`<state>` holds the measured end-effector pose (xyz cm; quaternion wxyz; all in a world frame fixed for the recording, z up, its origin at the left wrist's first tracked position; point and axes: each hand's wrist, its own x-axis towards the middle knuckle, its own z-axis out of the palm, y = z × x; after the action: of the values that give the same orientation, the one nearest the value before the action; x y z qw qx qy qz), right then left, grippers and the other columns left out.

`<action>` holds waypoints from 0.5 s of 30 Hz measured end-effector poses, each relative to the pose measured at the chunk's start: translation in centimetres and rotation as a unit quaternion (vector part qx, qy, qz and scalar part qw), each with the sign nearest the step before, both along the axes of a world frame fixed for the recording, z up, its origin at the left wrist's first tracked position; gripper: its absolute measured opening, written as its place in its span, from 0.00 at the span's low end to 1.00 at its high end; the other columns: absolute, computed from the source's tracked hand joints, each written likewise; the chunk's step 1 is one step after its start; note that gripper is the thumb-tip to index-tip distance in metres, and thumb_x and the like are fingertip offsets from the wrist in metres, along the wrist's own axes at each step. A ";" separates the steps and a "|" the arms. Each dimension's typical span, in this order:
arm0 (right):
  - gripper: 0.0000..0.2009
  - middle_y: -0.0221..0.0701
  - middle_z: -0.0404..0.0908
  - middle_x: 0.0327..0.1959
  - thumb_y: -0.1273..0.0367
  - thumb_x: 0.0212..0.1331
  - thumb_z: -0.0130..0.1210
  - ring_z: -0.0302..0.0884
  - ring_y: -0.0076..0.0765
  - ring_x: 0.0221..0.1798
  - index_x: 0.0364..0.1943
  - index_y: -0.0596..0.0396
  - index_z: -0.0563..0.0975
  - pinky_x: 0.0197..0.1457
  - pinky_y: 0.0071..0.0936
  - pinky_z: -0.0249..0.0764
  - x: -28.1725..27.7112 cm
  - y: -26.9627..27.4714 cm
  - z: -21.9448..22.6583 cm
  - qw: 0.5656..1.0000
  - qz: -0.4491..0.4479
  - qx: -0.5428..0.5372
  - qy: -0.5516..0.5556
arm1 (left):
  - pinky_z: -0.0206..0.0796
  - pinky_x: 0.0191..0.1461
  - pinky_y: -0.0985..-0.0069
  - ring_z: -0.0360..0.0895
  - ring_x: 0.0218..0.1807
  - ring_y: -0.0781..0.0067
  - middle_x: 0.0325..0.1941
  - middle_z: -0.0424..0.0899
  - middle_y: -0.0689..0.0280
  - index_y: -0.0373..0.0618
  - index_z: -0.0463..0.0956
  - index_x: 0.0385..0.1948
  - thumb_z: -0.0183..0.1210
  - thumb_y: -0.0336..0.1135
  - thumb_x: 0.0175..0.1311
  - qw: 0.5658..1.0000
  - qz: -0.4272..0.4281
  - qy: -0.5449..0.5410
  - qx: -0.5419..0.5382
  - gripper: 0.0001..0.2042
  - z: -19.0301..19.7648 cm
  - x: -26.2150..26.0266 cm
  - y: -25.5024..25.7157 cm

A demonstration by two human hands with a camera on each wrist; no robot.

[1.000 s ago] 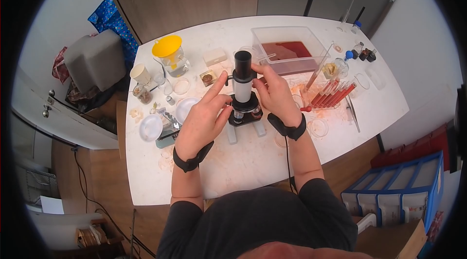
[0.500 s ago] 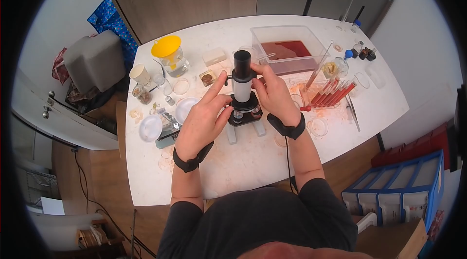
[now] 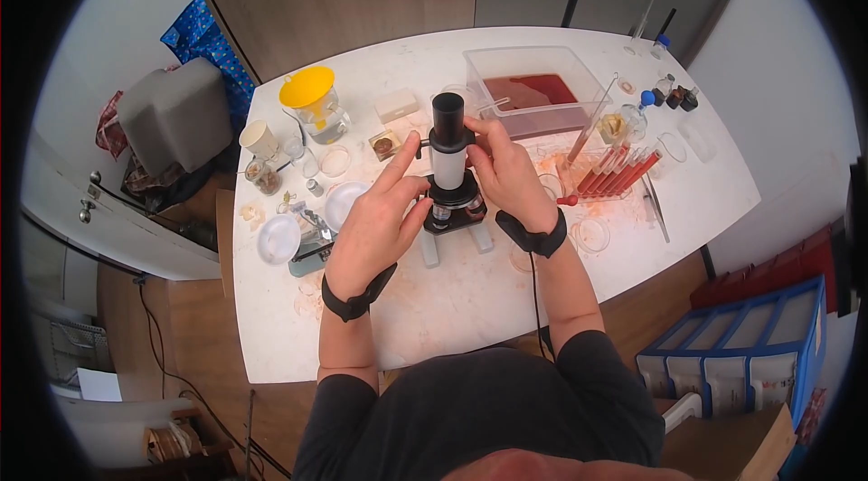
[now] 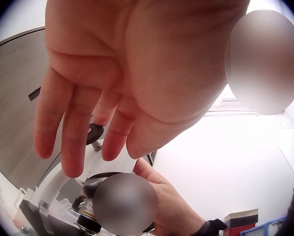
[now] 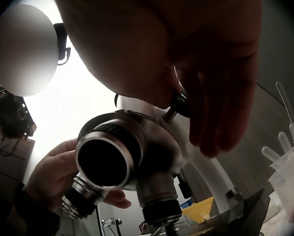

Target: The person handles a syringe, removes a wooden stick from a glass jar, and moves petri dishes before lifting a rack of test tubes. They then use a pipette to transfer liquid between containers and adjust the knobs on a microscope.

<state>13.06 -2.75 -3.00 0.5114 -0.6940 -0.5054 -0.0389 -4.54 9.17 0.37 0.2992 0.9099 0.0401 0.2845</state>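
I am watching from afar as a person is working at a white table crowded with lab clutter, the microscope standing upright at its middle, directly in front of the body so both hands can be reaching it at once. A clear tub of red liquid is sitting behind the microscope, a rack of red-filled tubes is lying to the right, and a yellow funnel in a jar is standing to the left, all pushed back so the centre is staying free for the instrument. The left hand is bracing the microscope's left side, fingers loosely extended with the index finger stretched up toward the tube, apparently steadying it; I cannot tell whether any finger is actually turning a knob. The right hand is cupping the right side, and the wrist view is showing its fingers curling round the small black knob beside the lenses, seemingly pinching it for focusing.
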 end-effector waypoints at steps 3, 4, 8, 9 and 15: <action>0.16 0.43 0.83 0.30 0.74 0.64 0.50 0.82 0.53 0.34 0.56 0.55 0.67 0.36 0.42 0.75 0.2 0.0 -0.2 1.000 0.010 -0.004 0.012 | 0.74 0.43 0.72 0.84 0.41 0.59 0.69 0.66 0.51 0.38 0.75 0.34 0.61 0.24 0.55 1.000 -0.001 -0.004 0.006 0.06 -0.1 0.0 0.1; 0.16 0.42 0.83 0.29 0.74 0.64 0.50 0.82 0.53 0.33 0.56 0.54 0.67 0.35 0.43 0.75 0.2 0.0 -0.2 1.000 0.012 -0.006 0.017 | 0.74 0.43 0.72 0.84 0.41 0.59 0.69 0.66 0.51 0.38 0.76 0.34 0.61 0.24 0.55 1.000 -0.002 -0.003 0.006 0.06 -0.1 0.0 0.1; 0.16 0.41 0.83 0.27 0.73 0.64 0.50 0.82 0.52 0.32 0.56 0.54 0.67 0.34 0.43 0.74 0.1 -0.1 0.0 1.000 0.013 -0.009 0.021 | 0.75 0.43 0.72 0.84 0.40 0.59 0.69 0.66 0.52 0.37 0.76 0.34 0.61 0.24 0.55 1.000 0.000 -0.004 0.014 0.06 -0.1 0.0 0.1; 0.16 0.41 0.83 0.26 0.73 0.64 0.50 0.82 0.52 0.31 0.56 0.54 0.67 0.34 0.43 0.74 0.1 -0.1 0.0 1.000 0.012 -0.008 0.018 | 0.75 0.43 0.72 0.84 0.40 0.59 0.69 0.66 0.52 0.37 0.76 0.34 0.61 0.24 0.55 1.000 0.000 -0.003 0.011 0.06 -0.1 0.1 0.1; 0.16 0.41 0.82 0.25 0.73 0.65 0.50 0.82 0.52 0.31 0.56 0.55 0.67 0.33 0.42 0.74 0.0 -0.1 0.1 1.000 0.013 -0.010 0.024 | 0.75 0.43 0.72 0.84 0.41 0.58 0.70 0.66 0.52 0.37 0.76 0.34 0.61 0.24 0.55 1.000 0.002 -0.002 0.009 0.06 -0.1 0.1 0.0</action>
<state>13.08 -2.82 -2.93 0.5167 -0.6933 -0.5022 -0.0109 -4.47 9.18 0.23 0.2906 0.9120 0.0389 0.2869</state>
